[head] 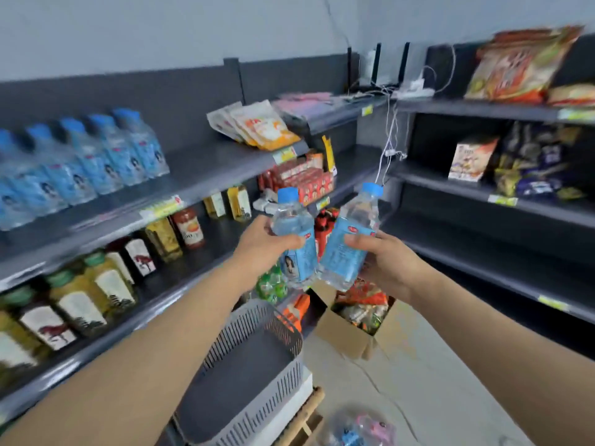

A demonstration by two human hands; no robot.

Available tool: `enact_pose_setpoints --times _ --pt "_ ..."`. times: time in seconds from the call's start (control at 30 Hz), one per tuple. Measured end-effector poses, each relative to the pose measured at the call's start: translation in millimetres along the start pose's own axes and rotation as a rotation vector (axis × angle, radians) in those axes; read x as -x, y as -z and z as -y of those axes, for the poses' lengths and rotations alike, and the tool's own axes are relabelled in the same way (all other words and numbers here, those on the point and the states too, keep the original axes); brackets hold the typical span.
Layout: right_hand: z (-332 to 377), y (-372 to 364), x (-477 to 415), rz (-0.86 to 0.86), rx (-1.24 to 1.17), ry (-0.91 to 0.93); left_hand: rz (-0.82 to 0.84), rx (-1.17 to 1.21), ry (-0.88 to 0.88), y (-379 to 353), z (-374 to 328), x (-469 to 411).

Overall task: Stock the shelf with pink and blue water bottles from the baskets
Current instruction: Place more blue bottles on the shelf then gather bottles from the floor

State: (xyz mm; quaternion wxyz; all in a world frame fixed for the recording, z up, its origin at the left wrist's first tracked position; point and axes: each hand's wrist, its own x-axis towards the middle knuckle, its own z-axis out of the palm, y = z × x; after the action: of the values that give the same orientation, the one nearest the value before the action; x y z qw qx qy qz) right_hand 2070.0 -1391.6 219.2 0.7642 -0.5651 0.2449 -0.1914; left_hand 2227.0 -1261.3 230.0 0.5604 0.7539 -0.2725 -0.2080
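Blue-capped water bottles (pixel 80 162) stand in a slanting row on the upper shelf (pixel 206 175) at far left, well apart from both hands. Oil and sauce bottles (pixel 96 291) fill the shelf level beneath that row. Left hand (pixel 260 249) grips one blue-capped bottle (pixel 294 220) around its middle, thumb across the front, cap upward. Right hand (pixel 386 262) grips a second blue-capped bottle (pixel 360 210) around its label, fingers curled over the front, cap tilted to the right. The lower ends of the two held bottles converge between the hands; contact cannot be confirmed. Both bottles are in the air in front of the lower shelf levels. A grey slatted basket (pixel 283 329) sits below the left forearm. A cardboard box (pixel 347 336) of packets lies on the floor beneath the right hand. Blurred pink and blue bottles (pixel 367 429) lie at bottom centre. Snack bags (pixel 515 66) occupy the right-hand shelving.
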Motion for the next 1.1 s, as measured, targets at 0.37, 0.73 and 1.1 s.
enact_pose_setpoints --times 0.37,0.73,1.1 --pt "69 -104 17 0.252 -0.275 -0.14 -0.291 -0.032 -0.069 95 -90 81" --pt "58 -228 -36 0.484 -0.055 -0.066 -0.578 -0.067 -0.01 208 -66 100" --pt "55 -385 -141 0.528 -0.035 0.057 -0.745 -0.048 -0.018 360 -37 22"
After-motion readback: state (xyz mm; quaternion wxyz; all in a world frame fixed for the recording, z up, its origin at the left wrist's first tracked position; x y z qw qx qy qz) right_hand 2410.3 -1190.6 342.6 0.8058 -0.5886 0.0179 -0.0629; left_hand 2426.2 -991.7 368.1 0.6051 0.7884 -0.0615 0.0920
